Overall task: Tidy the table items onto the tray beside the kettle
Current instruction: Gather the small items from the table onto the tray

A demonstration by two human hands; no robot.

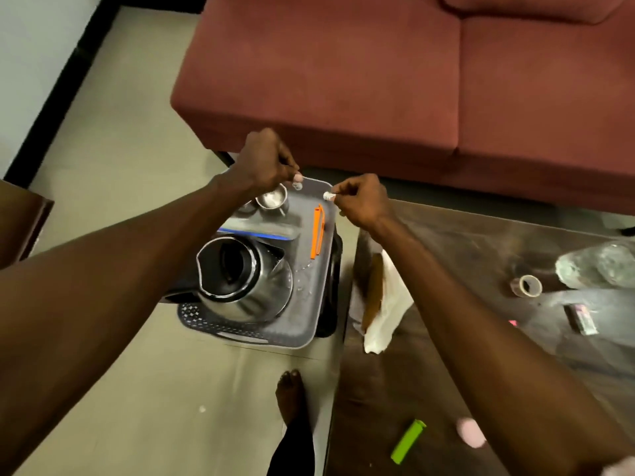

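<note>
Over the far end of the grey tray, beyond the kettle, I see my left hand pinching one small white piece and my right hand pinching another above the far right corner.

A dark red sofa with a loose back cushion stood beyond the hands, on a dark leg showing just past the left one. Pale beige floor tiles spread below and left of the hands, meeting a pale wall along a black skirting strip. A dark wooden table lay under the right arm, a brown furniture corner sat far left, and the light was dim.
</note>
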